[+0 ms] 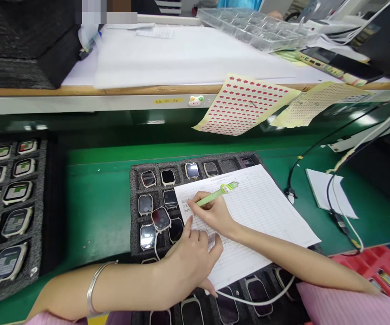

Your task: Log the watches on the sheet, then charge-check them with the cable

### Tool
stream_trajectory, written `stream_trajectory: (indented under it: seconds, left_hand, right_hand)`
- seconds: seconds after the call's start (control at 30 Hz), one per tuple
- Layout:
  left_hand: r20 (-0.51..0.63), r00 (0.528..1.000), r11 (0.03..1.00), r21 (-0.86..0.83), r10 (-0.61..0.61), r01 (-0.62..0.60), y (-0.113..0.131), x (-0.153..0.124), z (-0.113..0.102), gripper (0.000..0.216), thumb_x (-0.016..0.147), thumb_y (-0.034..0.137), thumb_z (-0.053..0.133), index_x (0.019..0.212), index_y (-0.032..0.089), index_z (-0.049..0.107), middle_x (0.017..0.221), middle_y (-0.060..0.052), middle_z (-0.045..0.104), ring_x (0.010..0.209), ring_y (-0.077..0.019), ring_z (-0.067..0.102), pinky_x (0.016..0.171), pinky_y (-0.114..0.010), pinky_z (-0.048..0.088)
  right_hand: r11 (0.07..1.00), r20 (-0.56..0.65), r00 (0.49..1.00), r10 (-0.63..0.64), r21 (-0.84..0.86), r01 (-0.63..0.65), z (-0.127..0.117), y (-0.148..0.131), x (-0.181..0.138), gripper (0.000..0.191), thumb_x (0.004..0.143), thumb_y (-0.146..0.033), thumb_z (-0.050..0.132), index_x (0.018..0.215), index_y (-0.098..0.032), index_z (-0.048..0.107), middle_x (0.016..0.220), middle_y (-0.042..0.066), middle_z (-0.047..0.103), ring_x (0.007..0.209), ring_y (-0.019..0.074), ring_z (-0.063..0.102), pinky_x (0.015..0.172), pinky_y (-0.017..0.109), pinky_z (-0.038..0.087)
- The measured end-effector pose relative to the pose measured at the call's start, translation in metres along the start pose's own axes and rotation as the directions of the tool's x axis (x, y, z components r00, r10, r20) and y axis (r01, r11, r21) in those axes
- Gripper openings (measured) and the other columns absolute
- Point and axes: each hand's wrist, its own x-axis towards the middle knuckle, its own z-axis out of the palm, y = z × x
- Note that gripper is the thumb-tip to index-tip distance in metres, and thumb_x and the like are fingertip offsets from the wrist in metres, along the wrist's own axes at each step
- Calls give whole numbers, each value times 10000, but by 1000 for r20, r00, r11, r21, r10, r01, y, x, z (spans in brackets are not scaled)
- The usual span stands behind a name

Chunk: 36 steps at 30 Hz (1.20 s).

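My right hand [213,214] is closed round a green pen [217,194], its tip on a white ruled form sheet [266,212]. The sheet lies over a black foam tray [137,230] that holds several smartwatch bodies [161,219] in pockets. My left hand [191,257] rests with fingers spread on the sheet's near-left edge, pressing it down; a silver bangle [95,282] is on that wrist. A white cable [249,300] runs under my right forearm across the tray.
A second foam tray of watches [8,212] sits at the left on the green belt [96,203]. Sticker sheets [245,106] hang from the raised shelf edge. Cables [337,189] and a white paper pad [327,192] lie to the right; a red bin [378,268] is at the lower right.
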Motion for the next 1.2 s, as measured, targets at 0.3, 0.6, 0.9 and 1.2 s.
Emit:
stream_trajectory:
  seconds: [0.3, 0.6, 0.9, 1.2]
  left_hand:
    - [-31, 1000, 1000, 11, -5, 5, 0, 0, 3, 1031, 545, 777, 579, 1288, 79, 429, 846, -124, 651, 770, -256, 620, 987, -499, 359]
    - [15, 1000, 1000, -14, -6, 6, 1, 0, 0, 1013, 560, 751, 598, 1303, 87, 416, 886, -129, 650, 798, -257, 623, 985, -493, 368]
    - [48, 999, 999, -41, -8, 10, 1, 2, 1, 1027, 559, 740, 612, 1320, 84, 400, 910, -149, 647, 830, -271, 621, 995, -519, 352]
    - [85, 996, 999, -45, -4, 8, 1, 1, -1, 1028, 579, 738, 600, 1338, 82, 378, 933, -159, 644, 861, -283, 621, 1016, -522, 335]
  right_hand:
    - [1000, 13, 1000, -12, -17, 12, -1, 1, -1, 245, 787, -286, 623, 586, -157, 565, 505, -15, 498, 435, 106, 427, 385, 218, 313]
    - [1000, 6, 1000, -4, -20, 4, 0, 3, -1, 227, 779, -260, 615, 585, -154, 566, 505, -14, 498, 438, 107, 436, 388, 217, 325]
    - [1000, -38, 999, -4, -12, 4, 0, 2, -3, 250, 783, -256, 601, 566, -159, 523, 490, -30, 447, 436, 95, 381, 387, 213, 283]
    - [1000, -31, 999, -13, -23, 12, 0, 3, -2, 231, 795, -247, 599, 590, -151, 555, 517, -11, 488, 466, 106, 409, 410, 221, 305]
